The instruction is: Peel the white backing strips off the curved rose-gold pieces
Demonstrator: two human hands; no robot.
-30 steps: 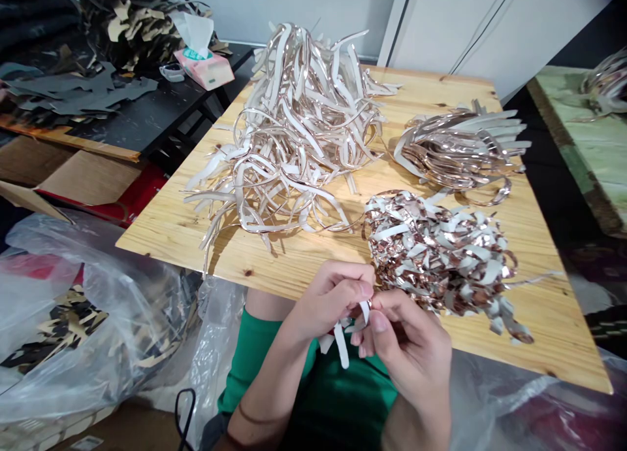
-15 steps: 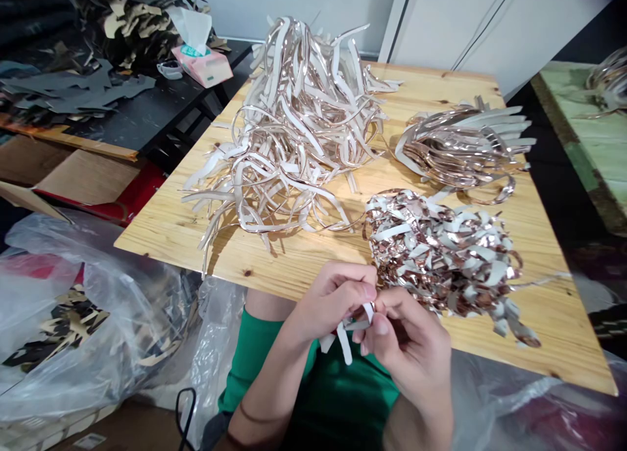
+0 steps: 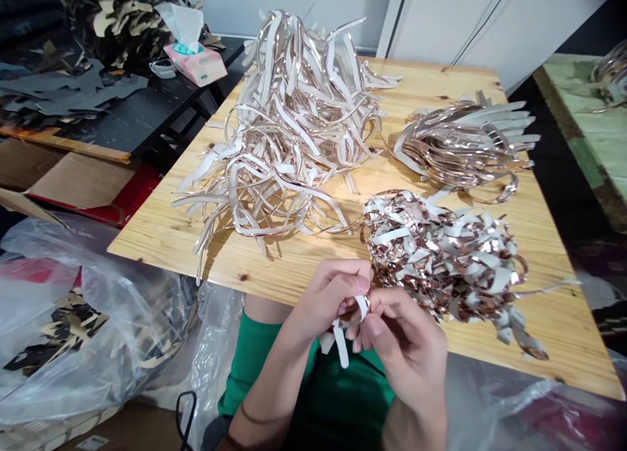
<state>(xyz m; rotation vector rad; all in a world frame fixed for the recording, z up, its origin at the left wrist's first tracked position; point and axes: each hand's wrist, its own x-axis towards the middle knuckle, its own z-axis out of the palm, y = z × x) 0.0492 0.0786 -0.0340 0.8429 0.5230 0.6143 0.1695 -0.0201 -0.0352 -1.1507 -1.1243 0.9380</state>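
Note:
A narrow white strip (image 3: 341,346) is pinched between my two hands at the table's front edge, its loose end hanging down over the green clothing. My left hand (image 3: 323,300) is closed on it, thumb against the forefinger. Closed too, my right hand (image 3: 409,346) grips another part of the strip close by, where it curls. The fingers partly hide the strip. Just beyond my right hand lies a braided-looking bundle of shiny rose-gold and white strips (image 3: 445,255). A large tangled heap of long strips (image 3: 304,124) rises behind and to the left.
A gathered bunch of strips (image 3: 465,140) lies on the right of the wooden table (image 3: 161,235). On the black table at left stand a pink tissue box (image 3: 200,65) and dark scraps (image 3: 83,91). A cardboard box (image 3: 81,180) and clear plastic bags (image 3: 122,294) sit below.
The strip now curls in a small loop between my fingers, and its hanging end has shifted slightly. Both hands have moved a little to the left in view.

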